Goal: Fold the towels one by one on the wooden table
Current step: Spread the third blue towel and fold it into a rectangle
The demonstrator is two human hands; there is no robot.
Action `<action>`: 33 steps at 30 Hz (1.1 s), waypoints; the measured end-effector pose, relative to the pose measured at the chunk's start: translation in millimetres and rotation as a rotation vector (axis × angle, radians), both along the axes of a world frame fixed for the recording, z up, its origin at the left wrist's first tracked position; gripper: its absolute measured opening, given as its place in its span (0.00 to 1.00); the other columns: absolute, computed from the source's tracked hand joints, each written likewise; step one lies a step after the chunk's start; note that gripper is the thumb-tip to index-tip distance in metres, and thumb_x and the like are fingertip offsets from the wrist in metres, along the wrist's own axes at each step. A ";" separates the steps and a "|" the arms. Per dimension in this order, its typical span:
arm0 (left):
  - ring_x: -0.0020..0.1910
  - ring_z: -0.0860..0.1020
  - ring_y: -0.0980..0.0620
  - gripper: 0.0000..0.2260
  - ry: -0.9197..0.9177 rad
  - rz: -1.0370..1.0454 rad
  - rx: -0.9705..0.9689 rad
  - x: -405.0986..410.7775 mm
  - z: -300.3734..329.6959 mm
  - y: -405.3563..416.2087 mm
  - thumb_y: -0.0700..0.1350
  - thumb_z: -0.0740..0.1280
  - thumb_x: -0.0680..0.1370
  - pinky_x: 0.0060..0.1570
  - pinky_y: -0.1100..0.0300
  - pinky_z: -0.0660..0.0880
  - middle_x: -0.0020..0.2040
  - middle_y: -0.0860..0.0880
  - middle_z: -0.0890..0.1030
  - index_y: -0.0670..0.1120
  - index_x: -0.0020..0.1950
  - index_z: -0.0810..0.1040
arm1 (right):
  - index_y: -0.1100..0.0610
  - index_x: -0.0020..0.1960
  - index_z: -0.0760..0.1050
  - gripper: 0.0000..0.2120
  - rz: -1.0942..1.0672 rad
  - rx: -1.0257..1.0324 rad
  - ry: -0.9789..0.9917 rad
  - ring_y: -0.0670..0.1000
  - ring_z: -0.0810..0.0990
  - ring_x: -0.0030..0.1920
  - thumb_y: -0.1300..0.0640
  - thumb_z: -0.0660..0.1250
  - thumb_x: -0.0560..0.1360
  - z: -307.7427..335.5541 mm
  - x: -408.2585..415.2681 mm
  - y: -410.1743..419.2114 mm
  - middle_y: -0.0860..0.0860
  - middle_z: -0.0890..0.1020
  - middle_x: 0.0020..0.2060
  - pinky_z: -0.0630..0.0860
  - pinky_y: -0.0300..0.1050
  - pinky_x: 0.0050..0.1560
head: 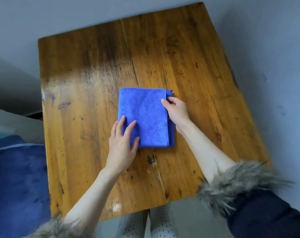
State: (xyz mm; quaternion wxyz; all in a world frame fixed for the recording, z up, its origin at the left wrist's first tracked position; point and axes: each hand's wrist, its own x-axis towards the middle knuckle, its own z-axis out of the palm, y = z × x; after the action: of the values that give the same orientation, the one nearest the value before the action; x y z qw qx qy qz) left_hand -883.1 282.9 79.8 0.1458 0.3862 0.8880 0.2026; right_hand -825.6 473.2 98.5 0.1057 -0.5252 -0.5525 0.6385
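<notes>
The blue towel lies already folded into a neat rectangle near the middle of the wooden table, and it looks light, soft and floppy, the sort of plush cloth that sags unless taken by an edge or a corner. The left hand presses flat on its near left corner with fingers straight, while the right hand pinches the layered right edge, which I judge the best place to hold it. A dark blue pile sits off the table's left side, well apart, and nothing crowds the towel
</notes>
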 end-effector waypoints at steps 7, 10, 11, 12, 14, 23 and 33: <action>0.72 0.60 0.36 0.22 0.023 0.014 0.027 6.7 -0.9 1.4 0.43 0.66 0.73 0.65 0.48 0.60 0.72 0.39 0.63 0.43 0.67 0.71 | 0.58 0.55 0.76 0.14 -0.022 -0.023 0.150 0.49 0.79 0.48 0.70 0.61 0.74 1.3 -6.7 5.6 0.53 0.80 0.49 0.76 0.43 0.50; 0.71 0.62 0.37 0.21 0.041 -0.038 0.044 9.9 1.5 -0.1 0.46 0.64 0.74 0.65 0.47 0.62 0.71 0.40 0.66 0.45 0.66 0.71 | 0.58 0.63 0.73 0.17 -0.042 0.078 0.176 0.46 0.78 0.53 0.69 0.62 0.75 4.8 -0.8 7.3 0.50 0.79 0.54 0.76 0.39 0.53; 0.71 0.62 0.38 0.20 0.044 -0.058 0.053 11.0 1.6 -1.4 0.46 0.64 0.74 0.65 0.47 0.63 0.71 0.40 0.66 0.46 0.66 0.70 | 0.57 0.64 0.72 0.18 -0.057 0.078 0.191 0.46 0.78 0.54 0.68 0.62 0.75 3.4 0.8 8.1 0.50 0.79 0.55 0.77 0.39 0.53; 0.72 0.62 0.39 0.20 0.052 -0.083 0.057 11.9 2.0 -3.0 0.45 0.65 0.74 0.65 0.46 0.63 0.71 0.40 0.66 0.47 0.66 0.69 | 0.56 0.65 0.71 0.19 -0.073 0.067 0.197 0.46 0.79 0.53 0.67 0.63 0.76 2.9 2.0 8.4 0.50 0.79 0.55 0.77 0.39 0.50; 0.72 0.61 0.38 0.21 0.071 -0.145 0.035 12.2 0.7 -6.8 0.44 0.69 0.74 0.66 0.43 0.64 0.71 0.40 0.66 0.47 0.66 0.70 | 0.56 0.66 0.69 0.20 -0.099 0.059 0.151 0.47 0.79 0.51 0.66 0.63 0.76 -0.3 3.5 9.0 0.51 0.79 0.54 0.77 0.39 0.48; 0.73 0.58 0.39 0.25 0.096 -0.246 -0.058 2.8 -5.4 -14.2 0.33 0.67 0.73 0.70 0.45 0.55 0.74 0.42 0.63 0.48 0.68 0.70 | 0.57 0.46 0.74 0.07 0.124 0.145 -0.205 0.53 0.81 0.47 0.52 0.67 0.74 -14.0 36.3 -13.4 0.53 0.82 0.45 0.78 0.53 0.51; 0.71 0.63 0.37 0.29 0.237 -0.306 -0.043 3.4 -10.2 -12.3 0.27 0.67 0.68 0.67 0.39 0.62 0.71 0.42 0.67 0.48 0.66 0.74 | 0.54 0.40 0.69 0.07 -0.027 0.018 -0.084 0.54 0.77 0.46 0.58 0.65 0.76 -14.7 45.0 -16.4 0.59 0.79 0.47 0.72 0.48 0.44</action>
State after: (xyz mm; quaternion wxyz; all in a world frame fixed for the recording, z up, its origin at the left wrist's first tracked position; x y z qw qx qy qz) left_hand -879.6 270.5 69.6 0.0776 0.5348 0.8339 0.1123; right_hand -780.6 456.8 83.7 0.0955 -0.5579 -0.5550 0.6096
